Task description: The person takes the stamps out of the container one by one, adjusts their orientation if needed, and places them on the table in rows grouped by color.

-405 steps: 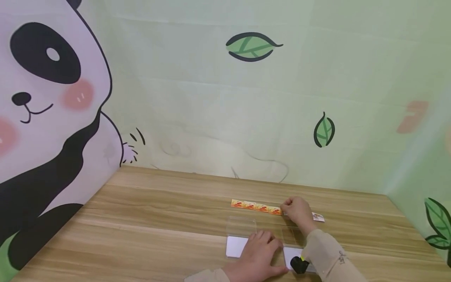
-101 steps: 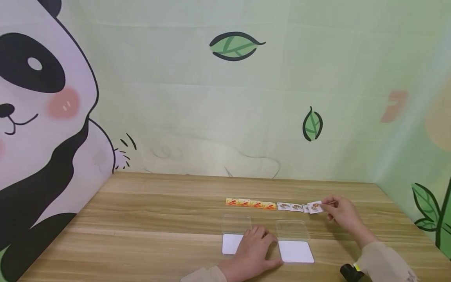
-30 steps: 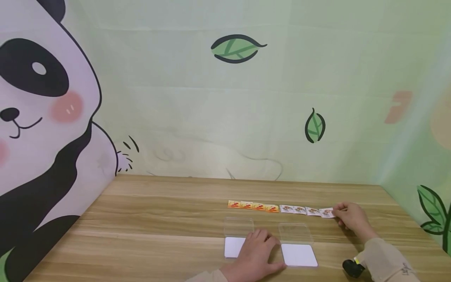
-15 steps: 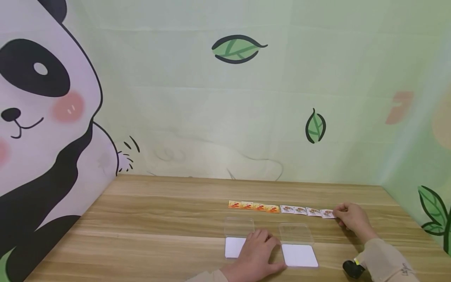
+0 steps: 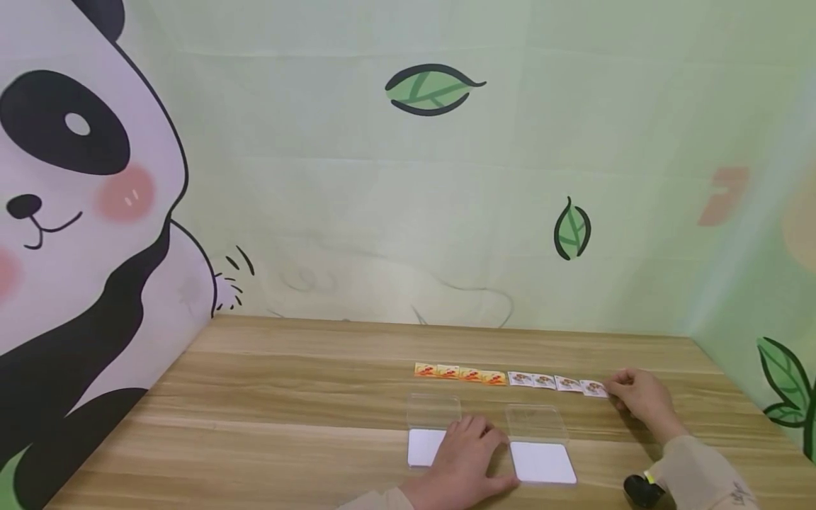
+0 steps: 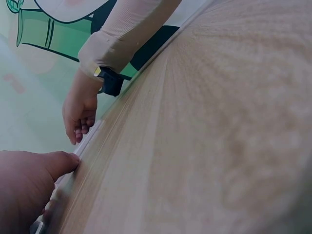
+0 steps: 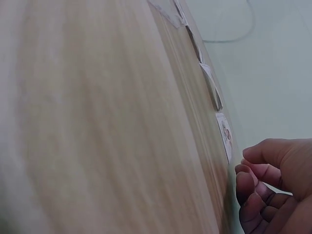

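Note:
In the head view a row of small picture cards runs across the table, with several orange-yellow cards (image 5: 469, 375) at the left and several white cards (image 5: 543, 381) at the right. My right hand (image 5: 644, 399) is at the right end of the row, fingertips right at the last white card (image 7: 225, 136). A narrow gap shows between that card and its curled fingertips in the right wrist view. My left hand (image 5: 462, 460) lies between two flat clear cases, covering part of the left case (image 5: 423, 448); its thumb reaches the corner of the right case (image 5: 543, 462).
Both cases have a white lower part, and their transparent lids (image 5: 536, 423) lie folded back toward the cards. A wooden table (image 5: 255, 397) extends to a printed cloth backdrop (image 5: 319, 177). A black device (image 5: 642, 490) hangs at my right wrist.
The right hand has gone from the row's middle to its right end. White cards that overlapped earlier now lie spread in line. Lately it has drawn slightly right; the left hand stays put.

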{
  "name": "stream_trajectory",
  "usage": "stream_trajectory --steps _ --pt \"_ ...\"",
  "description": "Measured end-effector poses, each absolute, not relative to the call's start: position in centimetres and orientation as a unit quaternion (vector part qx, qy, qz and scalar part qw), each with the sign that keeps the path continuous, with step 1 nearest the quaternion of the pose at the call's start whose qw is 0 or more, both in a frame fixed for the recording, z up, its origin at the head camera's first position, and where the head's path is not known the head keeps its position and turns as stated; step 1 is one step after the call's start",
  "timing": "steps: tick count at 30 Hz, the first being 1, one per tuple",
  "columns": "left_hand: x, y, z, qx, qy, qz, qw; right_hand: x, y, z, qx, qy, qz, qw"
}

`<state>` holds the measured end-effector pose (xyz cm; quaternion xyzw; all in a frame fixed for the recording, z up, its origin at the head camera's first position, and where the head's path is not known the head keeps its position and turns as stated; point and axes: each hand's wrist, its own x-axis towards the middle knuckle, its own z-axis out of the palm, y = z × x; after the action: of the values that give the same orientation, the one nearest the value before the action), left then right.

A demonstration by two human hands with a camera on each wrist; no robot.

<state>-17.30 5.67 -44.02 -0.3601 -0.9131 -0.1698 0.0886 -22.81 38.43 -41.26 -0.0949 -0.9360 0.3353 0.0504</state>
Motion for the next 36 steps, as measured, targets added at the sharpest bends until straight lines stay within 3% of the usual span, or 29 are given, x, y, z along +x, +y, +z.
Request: stream_trajectory --steps 8,17,26,36 --pt "-17.3 5.6 -43.9 -0.357 -0.915 -0.174 0.073 -22.3 38.2 -40.9 -0.097 -0.935 0.338 0.054" --pt "-17.2 5.4 -43.8 -0.368 -0.908 -0.183 0.085 -21.4 37.1 -40.3 -0.064 -0.938 0.325 0.101" --pt "-17.2 5.5 -43.5 -0.365 -0.907 -0.189 0.091 -20.6 36.0 -39.7 -0.052 -0.938 0.326 0.106" --pt "-17.9 4.6 -42.2 -0.388 -0.889 -0.14 0.199 -19.9 34.9 -39.0 -0.024 -0.946 0.298 0.128"
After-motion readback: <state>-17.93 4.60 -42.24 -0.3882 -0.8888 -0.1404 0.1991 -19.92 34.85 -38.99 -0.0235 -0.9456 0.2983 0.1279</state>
